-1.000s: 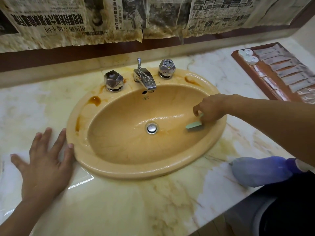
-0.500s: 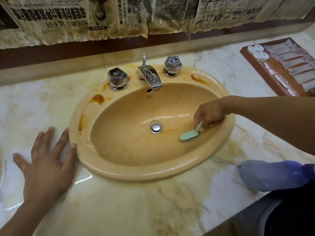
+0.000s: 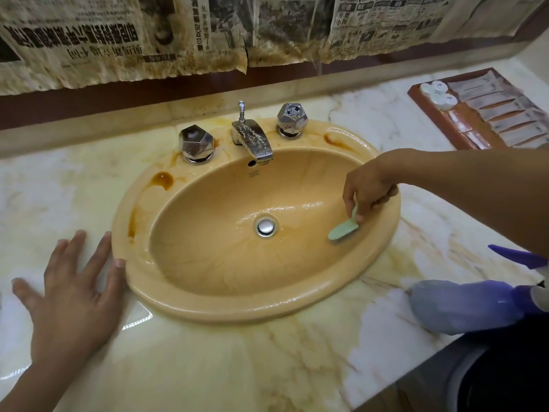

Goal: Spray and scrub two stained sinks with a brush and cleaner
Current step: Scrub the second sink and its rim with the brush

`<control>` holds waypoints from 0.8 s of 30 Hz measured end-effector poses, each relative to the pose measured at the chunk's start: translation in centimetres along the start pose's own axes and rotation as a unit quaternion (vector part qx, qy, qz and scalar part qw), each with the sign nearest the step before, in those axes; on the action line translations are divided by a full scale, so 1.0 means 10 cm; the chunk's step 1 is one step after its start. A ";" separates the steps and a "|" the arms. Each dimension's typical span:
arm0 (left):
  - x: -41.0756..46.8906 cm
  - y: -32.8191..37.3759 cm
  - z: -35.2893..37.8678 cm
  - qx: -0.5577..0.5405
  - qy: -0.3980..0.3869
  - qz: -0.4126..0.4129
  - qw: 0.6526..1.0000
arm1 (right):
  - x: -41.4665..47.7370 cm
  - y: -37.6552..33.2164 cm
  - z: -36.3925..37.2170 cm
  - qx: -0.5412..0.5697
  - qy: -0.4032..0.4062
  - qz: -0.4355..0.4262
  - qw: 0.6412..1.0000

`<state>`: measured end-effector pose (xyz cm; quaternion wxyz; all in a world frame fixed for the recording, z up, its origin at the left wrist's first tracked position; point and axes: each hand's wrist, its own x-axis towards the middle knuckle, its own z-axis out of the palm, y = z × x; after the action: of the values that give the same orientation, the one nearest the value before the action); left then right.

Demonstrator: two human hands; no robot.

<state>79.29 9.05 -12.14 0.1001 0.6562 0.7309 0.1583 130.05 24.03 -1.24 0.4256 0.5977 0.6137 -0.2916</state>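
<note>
**Holding brush against sink wall**

Right hand (image 3: 368,188): fingers curled round the handle of a small pale-green plastic brush (image 3: 343,231). The brush head lies on the right inner wall of the oval tan ceramic sink (image 3: 237,310). Left hand (image 3: 74,289): flat, fingers spread, on the veined marble counter (image 3: 208,367) just beside the sink's left rim. Purple spray bottle (image 3: 463,304): lying on the counter, front right.

Stained tan sink (image 3: 208,307); green brush (image 3: 343,231) against its right inner wall

The right hand (image 3: 368,185) has swept the brush (image 3: 343,231) back outward along the sink (image 3: 208,307)'s right wall.
</note>
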 end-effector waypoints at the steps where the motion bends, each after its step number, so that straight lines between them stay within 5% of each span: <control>1: 0.01 -0.02 0.02 0.009 0.004 0.005 1.000 | -0.01 0.02 -0.01 -0.029 0.055 -0.001 0.998; 3: 0.03 -0.06 0.05 0.022 0.003 0.011 1.000 | -0.02 0.05 0.01 -0.063 0.113 0.002 0.992; 6: 0.04 -0.10 0.07 0.025 -0.003 0.004 1.000 | -0.07 0.05 0.00 -0.015 0.006 0.007 1.000; 10: 0.02 -0.02 0.01 0.015 -0.004 -0.002 1.000 | -0.14 0.13 -0.10 -0.098 0.171 0.015 0.980; 13: -0.01 0.04 -0.04 -0.016 -0.005 -0.008 1.000 | -0.21 0.13 -0.21 -0.082 0.084 0.027 0.993; 17: -0.01 0.05 -0.05 -0.020 0.000 -0.008 1.000 | -0.32 0.16 -0.34 -0.134 0.244 0.020 0.960; 21: 0.00 0.04 -0.03 -0.020 0.002 -0.008 1.000 | -0.38 0.07 -0.29 -0.167 0.187 0.019 0.968; 24: -0.02 0.11 -0.10 -0.008 -0.011 -0.020 1.000 | -0.39 -0.02 -0.31 -0.254 0.312 0.001 0.916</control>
<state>79.96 8.84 -10.87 0.1167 0.6425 0.7414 0.1546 129.04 24.82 3.53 0.3505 0.5310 0.7678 0.0758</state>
